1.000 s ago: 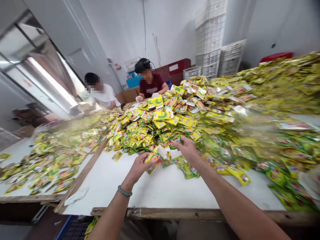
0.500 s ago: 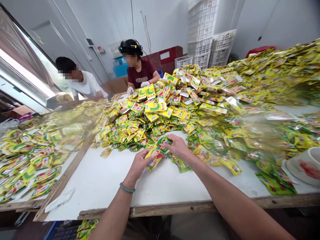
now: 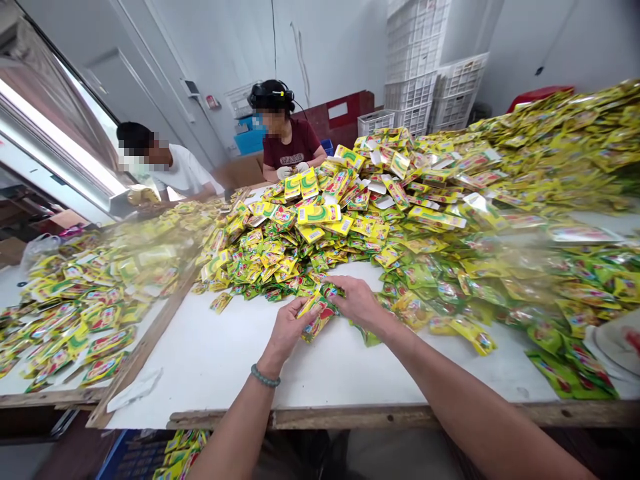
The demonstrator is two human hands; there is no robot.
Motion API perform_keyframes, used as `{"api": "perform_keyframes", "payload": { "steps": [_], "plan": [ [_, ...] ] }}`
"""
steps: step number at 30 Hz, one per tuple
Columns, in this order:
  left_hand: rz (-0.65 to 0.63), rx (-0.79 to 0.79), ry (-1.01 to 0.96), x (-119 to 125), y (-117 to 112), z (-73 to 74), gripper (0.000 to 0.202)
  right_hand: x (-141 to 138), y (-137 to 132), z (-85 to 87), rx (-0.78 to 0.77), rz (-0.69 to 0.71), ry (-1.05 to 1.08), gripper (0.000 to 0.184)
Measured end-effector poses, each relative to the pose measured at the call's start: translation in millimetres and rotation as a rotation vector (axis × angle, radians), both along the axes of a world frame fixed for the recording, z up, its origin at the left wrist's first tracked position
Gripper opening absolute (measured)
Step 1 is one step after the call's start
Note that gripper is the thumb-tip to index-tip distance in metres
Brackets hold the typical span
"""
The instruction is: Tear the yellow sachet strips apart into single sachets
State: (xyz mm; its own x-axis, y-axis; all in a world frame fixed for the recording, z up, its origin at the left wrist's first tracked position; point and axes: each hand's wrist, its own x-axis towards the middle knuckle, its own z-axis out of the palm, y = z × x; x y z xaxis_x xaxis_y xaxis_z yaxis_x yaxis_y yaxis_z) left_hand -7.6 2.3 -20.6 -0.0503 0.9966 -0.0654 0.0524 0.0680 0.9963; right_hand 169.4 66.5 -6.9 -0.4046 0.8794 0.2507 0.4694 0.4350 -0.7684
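Observation:
My left hand (image 3: pixel 290 325), with a beaded bracelet at the wrist, is closed on a small yellow carton (image 3: pixel 315 325) with a red and green print, held tilted just above the white tabletop. At the carton's upper end, my right hand (image 3: pixel 357 303) pinches a small green sachet (image 3: pixel 327 291), mostly covered by the fingers. How far the sachet sits inside the carton is hidden. Beyond both hands rises a heap of yellow cartons (image 3: pixel 319 213), with small green and yellow sachets (image 3: pixel 265 260) around its near side.
A wooden strip (image 3: pixel 145 340) divides off more packets on the left. A white tub (image 3: pixel 620 337) stands at the right. Two people sit across the table, one wearing white gloves. White crates (image 3: pixel 413 93) are stacked behind. A blue crate (image 3: pixel 135 457) with packets is below the table edge.
My right hand has come closer to the carton, and less of the green sachet shows. My left hand keeps its grip. The whole view has shifted slightly.

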Motion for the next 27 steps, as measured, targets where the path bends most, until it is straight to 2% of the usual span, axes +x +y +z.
{"api": "perform_keyframes", "payload": {
  "steps": [4,6,9,12,16,19,23,27],
  "plan": [
    [0.020,-0.043,-0.097,3.0,1.0,0.3,0.039,1.7,-1.2,4.9,-0.042,-0.006,0.133,0.038],
    [0.042,-0.067,-0.152,4.4,1.7,1.0,0.042,2.6,-1.4,7.5,-0.040,-0.047,0.186,0.026],
    [0.075,-0.083,-0.197,6.4,2.1,3.1,0.044,0.9,-3.6,10.2,0.004,-0.034,0.149,0.008],
    [0.098,-0.103,-0.250,8.2,1.6,6.1,0.045,-3.7,-8.9,12.7,0.043,-0.009,0.112,0.011],
    [0.140,-0.116,-0.358,9.1,1.3,7.5,0.042,-11.1,-19.0,16.6,0.041,-0.028,0.047,0.005],
    [0.152,-0.094,-0.398,9.0,1.8,5.1,0.039,-15.3,-22.9,17.3,0.029,-0.016,0.035,0.014],
    [0.130,-0.022,-0.311,11.8,1.1,1.9,0.039,-14.8,-20.4,12.5,0.029,-0.014,0.074,0.015],
    [0.066,0.074,-0.108,15.3,1.2,-1.6,0.058,-8.3,-11.6,5.2,-0.055,-0.051,0.109,0.021]
  ]
}}
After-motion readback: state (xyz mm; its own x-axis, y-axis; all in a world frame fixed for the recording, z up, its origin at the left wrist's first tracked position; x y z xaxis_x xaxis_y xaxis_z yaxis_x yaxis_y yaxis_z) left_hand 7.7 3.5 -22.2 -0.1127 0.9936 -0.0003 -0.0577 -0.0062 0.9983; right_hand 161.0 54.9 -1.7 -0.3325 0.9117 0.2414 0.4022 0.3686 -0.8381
